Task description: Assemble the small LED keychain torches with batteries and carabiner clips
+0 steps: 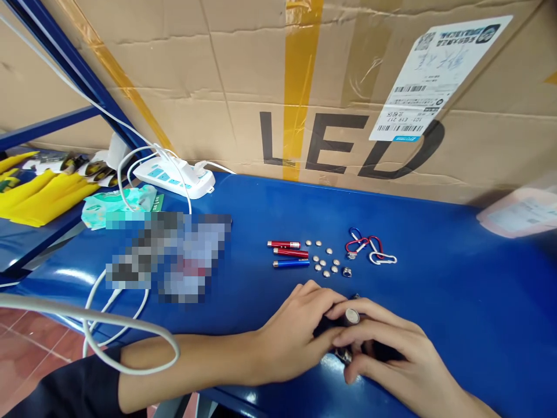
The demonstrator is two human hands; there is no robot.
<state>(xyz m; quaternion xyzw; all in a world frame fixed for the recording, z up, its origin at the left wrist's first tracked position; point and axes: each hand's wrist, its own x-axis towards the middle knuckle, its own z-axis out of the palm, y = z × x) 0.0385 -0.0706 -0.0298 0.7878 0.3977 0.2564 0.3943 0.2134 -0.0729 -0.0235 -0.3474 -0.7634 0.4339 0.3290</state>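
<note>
My right hand [391, 342] curls its fingers round a small dark cylinder [351, 317], whose round silver end faces up. My left hand [300, 319] meets it from the other side, fingers bent inward, but what lies inside its grip is mostly hidden. Dark, shiny bits show below the fingers, too covered to name. Just beyond my hands are two red penlight-like tubes [290, 253] and a blue one [290, 263]. Several button cells [326, 273] lie beside them, with a small silver cap [347, 271]. Carabiner clips [383, 259] in blue, red and silver are to the right.
A large cardboard box [243, 75] walls off the back of the blue table [456, 278]. At the left are a white power strip [174, 177], a green tissue pack [117, 203] and a loose white cable [130, 322]. A pinkish translucent container [522, 212] stands at the right.
</note>
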